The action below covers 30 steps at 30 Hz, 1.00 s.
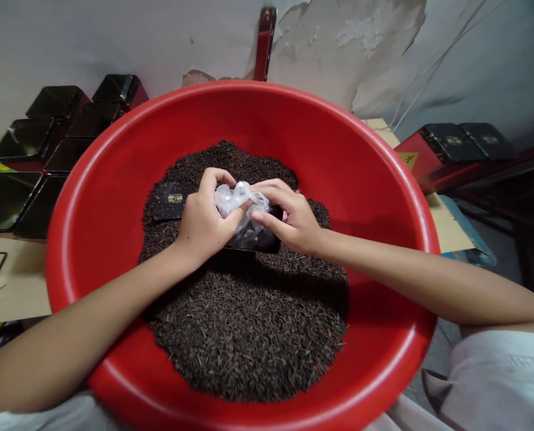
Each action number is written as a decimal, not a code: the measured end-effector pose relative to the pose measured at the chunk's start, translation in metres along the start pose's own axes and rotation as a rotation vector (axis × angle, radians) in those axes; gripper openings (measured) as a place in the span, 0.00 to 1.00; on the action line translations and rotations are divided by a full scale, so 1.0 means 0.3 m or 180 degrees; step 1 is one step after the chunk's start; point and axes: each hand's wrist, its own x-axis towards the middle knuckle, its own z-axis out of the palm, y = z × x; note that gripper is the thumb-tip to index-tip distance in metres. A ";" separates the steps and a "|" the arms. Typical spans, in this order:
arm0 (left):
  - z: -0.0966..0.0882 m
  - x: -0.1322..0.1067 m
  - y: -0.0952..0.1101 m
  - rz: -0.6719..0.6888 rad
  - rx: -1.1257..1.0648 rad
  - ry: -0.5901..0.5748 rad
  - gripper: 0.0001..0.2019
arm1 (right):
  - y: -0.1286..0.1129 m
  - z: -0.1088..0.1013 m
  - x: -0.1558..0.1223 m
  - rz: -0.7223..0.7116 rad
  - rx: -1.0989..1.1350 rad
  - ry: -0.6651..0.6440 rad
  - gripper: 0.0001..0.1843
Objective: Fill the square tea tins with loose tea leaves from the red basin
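Both my hands are at a clear plastic bag (242,200) whose bunched top rises out of a dark tea tin (249,242). My left hand (206,212) pinches the bag's left side between thumb and fingers. From the right, my right hand (294,215) grips the gathered plastic, its palm beside the tin. Under and around the tin lies a heap of dark loose tea leaves (249,335) in a large red basin (375,179). A black lid (168,200) with small gold lettering rests on the leaves, left of my left hand. The tin's contents are hidden.
Several dark tins (54,102) stand in rows left of the basin. More red tins with black lids (451,140) are at the right, by a cardboard sheet (451,224). A narrow red object (265,45) leans against the peeling wall (352,36) behind.
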 end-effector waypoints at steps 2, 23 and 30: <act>0.021 -0.018 -0.012 0.0165 -0.0067 0.0249 0.18 | -0.002 0.001 0.002 0.0182 -0.0162 0.0072 0.18; 0.029 -0.032 -0.009 0.1483 0.1031 -0.0837 0.40 | 0.017 0.000 0.024 0.1199 -0.0275 0.0479 0.11; 0.045 0.016 -0.066 0.1170 0.1020 -0.0917 0.33 | 0.029 0.002 -0.003 0.0106 -0.1346 -0.0054 0.39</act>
